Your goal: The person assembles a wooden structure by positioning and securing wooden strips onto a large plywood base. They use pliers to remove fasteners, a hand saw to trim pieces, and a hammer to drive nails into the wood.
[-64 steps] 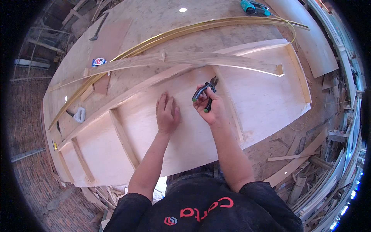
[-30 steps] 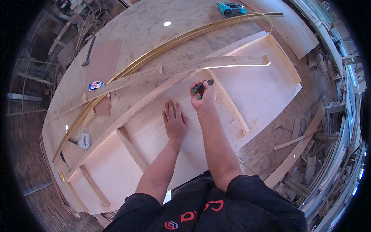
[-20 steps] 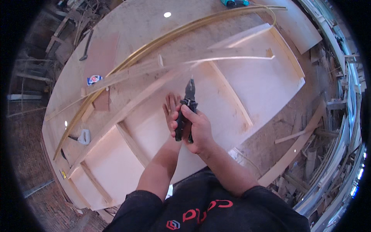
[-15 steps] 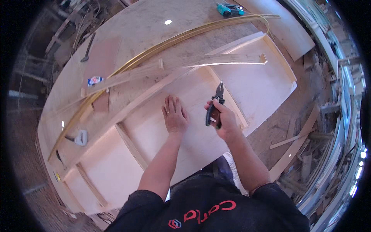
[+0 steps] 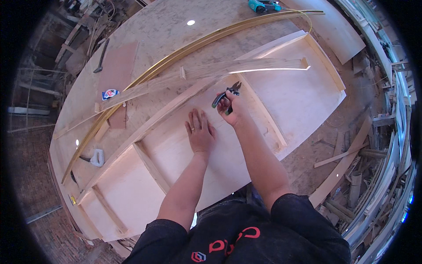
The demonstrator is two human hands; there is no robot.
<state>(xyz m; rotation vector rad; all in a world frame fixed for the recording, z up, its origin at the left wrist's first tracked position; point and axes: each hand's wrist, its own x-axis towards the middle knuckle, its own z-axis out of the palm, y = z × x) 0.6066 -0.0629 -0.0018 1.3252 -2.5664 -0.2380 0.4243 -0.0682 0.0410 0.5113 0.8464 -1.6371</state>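
Note:
My left hand (image 5: pixel 200 133) lies flat on the pale plywood panel (image 5: pixel 220 158), fingers stretched toward its long wooden edge strip. In my right hand (image 5: pixel 232 108) is a pair of pliers (image 5: pixel 234 89), its dark handles in my fingers and its jaws pointing up and away over the panel. The jaws appear slightly apart, with nothing visible between them. Wooden crosspieces divide the panel; one crosspiece (image 5: pixel 263 110) runs just right of the pliers, another (image 5: pixel 151 167) lies left of my left forearm.
A loose wooden frame strip (image 5: pixel 206 72) lies across the panel's far side. Beyond it are curved gold trim strips (image 5: pixel 176 55), a teal power tool (image 5: pixel 263 6), a hammer (image 5: pixel 102 55), a small packet (image 5: pixel 110 94) and a white-handled tool (image 5: pixel 96 157). Scrap boards (image 5: pixel 343 176) lie at right.
My right hand has moved left and farther away with the pliers, which have turned. My left hand stays flat in place on the panel. The whole view has shifted slightly.

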